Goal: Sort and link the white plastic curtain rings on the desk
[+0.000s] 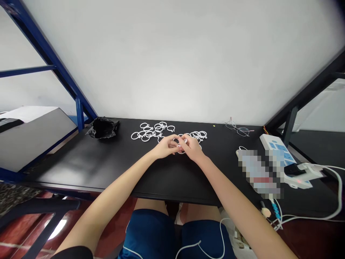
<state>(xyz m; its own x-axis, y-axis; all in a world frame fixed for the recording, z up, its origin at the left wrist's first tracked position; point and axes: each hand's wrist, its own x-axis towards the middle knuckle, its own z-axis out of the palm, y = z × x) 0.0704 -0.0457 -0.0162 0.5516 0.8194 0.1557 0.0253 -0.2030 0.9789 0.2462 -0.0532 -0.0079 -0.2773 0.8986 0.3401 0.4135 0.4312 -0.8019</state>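
Note:
Over the black table, my left hand [165, 146] and my right hand [192, 147] meet, fingertips close together. Between them is a white plastic curtain ring [181, 153], pinched by the fingers of both hands and partly covered by them. A loose group of similar white rings [145, 135], each with a small knob or eyelet, lies beyond and left of my left hand. Just past my right hand, several more white rings [198, 135] overlap in a smaller cluster. Some rings behind my fingers are partly hidden.
A crumpled black plastic bag [104, 128] stands open at the table's back left. Eyeglasses [238, 128] lie at the back right. Nearer on the right are a blurred-out phone-like object [258, 172], a white power strip [277, 149] and white cables [307, 217].

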